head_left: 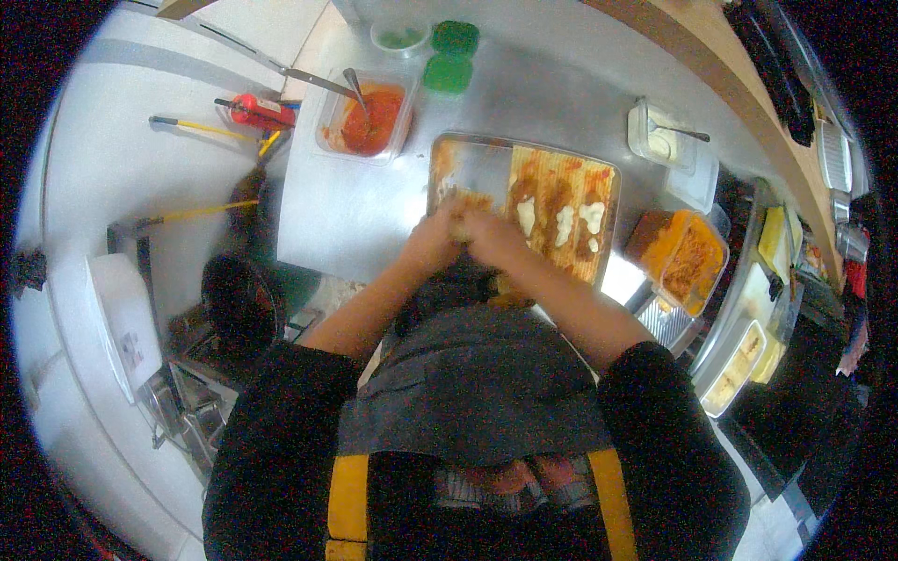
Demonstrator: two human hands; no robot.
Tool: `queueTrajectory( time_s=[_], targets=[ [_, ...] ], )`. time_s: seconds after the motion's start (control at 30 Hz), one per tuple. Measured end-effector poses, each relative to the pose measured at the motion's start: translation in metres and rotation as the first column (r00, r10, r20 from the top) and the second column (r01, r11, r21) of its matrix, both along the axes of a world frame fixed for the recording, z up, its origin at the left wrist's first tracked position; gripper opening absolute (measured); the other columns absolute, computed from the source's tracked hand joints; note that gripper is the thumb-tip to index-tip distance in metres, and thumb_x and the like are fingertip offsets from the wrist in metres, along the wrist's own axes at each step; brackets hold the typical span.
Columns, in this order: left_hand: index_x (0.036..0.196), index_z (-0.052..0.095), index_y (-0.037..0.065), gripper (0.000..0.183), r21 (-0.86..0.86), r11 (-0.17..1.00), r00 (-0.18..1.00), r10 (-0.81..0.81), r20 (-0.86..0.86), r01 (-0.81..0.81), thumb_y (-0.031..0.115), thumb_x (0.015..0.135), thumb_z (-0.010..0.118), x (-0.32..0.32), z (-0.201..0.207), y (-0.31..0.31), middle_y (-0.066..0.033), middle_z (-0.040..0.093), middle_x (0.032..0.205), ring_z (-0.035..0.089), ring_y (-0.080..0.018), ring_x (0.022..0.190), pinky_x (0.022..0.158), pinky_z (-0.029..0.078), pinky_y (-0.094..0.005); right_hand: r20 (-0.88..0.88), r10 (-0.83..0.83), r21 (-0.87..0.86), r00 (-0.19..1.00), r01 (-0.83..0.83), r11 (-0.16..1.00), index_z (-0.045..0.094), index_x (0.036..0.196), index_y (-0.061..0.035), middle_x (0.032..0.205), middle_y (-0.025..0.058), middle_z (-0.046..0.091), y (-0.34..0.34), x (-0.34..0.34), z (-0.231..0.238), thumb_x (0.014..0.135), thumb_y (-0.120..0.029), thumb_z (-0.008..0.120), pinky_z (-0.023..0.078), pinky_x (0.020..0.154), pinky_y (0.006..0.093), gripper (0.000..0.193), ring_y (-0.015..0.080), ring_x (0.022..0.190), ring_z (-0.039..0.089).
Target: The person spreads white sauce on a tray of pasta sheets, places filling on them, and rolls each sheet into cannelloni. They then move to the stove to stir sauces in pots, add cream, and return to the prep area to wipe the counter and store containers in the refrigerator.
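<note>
My left hand (434, 245) and my right hand (493, 239) meet over the near left part of a metal baking tray (481, 168). Both are closed around something small and yellowish, which blur and the fingers largely hide. In the tray's right part lie ridged pasta sheets (580, 171), with brown meat sauce (558, 192) and white cream dollops (564, 224) in rows. The tray's left part shows bare metal smeared with sauce, and a bit of ridged pasta sits just beyond my hands.
A clear tub of red sauce (369, 120) with a utensil stands at the back left, near green lids (449, 73) and a white bowl (400, 37). Rightward are a white cream tub (662, 142) with a spoon and an orange-brown sauce container (690, 264).
</note>
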State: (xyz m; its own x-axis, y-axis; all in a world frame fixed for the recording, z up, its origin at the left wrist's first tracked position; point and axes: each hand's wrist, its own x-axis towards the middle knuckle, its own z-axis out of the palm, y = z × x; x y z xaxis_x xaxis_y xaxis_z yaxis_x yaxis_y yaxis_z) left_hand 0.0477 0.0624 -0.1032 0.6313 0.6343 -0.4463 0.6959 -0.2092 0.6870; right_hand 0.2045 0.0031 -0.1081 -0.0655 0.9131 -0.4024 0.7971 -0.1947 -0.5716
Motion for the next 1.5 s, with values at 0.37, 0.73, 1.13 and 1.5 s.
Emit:
queueTrajectory(
  time_s=[0.37, 0.73, 1.13, 1.5],
  targets=[
    [0.122, 0.065, 0.003, 0.042, 0.071, 0.989, 0.991, 0.135, -0.024, -0.133, 0.025, 0.087, 0.068, 0.016, -0.016, 0.024, -0.0199, 0.07, 0.108, 0.067, -0.0374, 0.1, 0.089, 0.054, -0.043, -0.035, -0.297, 0.13, 0.954, 0.299, 0.946, 0.045, 0.137, 0.0064, 0.135, 0.0279, 0.052, -0.003, 0.012, -0.008, 0.085, -0.012, 0.065, 0.04, 0.109, 0.0459, 0.058, 0.0426, 0.127, 0.049],
    [0.119, 0.069, 0.007, 0.033, -0.217, 0.897, 0.914, 0.404, 0.042, -0.386, 0.018, 0.089, 0.06, 0.011, -0.035, 0.006, -0.0183, 0.072, 0.107, 0.069, -0.0331, 0.095, 0.089, 0.054, -0.04, 0.308, 0.019, 0.502, 0.951, -0.179, 0.846, 0.039, 0.144, 0.0041, 0.152, 0.0267, 0.034, -0.035, -0.006, -0.045, 0.09, -0.012, 0.045, 0.025, 0.118, 0.0533, 0.056, 0.0381, 0.143, 0.033],
    [0.118, 0.065, 0.009, 0.033, 0.58, 0.788, 0.92, -0.358, 0.158, 0.208, 0.017, 0.086, 0.061, 0.039, -0.013, 0.04, -0.0168, 0.065, 0.119, 0.062, -0.0357, 0.111, 0.096, 0.05, -0.0451, -0.165, -0.355, -0.093, 0.92, 0.343, 0.935, 0.056, 0.127, 0.0007, 0.115, 0.02, 0.066, -0.074, 0.001, 0.004, 0.088, -0.018, 0.062, 0.05, 0.091, 0.051, 0.044, 0.0425, 0.104, 0.062],
    [0.103, 0.069, 0.009, 0.025, 0.299, 0.794, 0.843, -0.532, -0.078, 0.529, 0.022, 0.088, 0.053, 0.031, -0.04, 0.056, -0.0195, 0.069, 0.105, 0.066, -0.038, 0.101, 0.088, 0.052, -0.0497, -0.404, -0.86, -0.738, -0.312, 0.666, 0.105, 0.066, 0.1, -0.0021, 0.096, 0.0119, 0.067, -0.037, -0.03, -0.066, 0.091, -0.025, 0.057, 0.053, 0.066, 0.0431, 0.026, 0.0286, 0.081, 0.064]
  ],
)
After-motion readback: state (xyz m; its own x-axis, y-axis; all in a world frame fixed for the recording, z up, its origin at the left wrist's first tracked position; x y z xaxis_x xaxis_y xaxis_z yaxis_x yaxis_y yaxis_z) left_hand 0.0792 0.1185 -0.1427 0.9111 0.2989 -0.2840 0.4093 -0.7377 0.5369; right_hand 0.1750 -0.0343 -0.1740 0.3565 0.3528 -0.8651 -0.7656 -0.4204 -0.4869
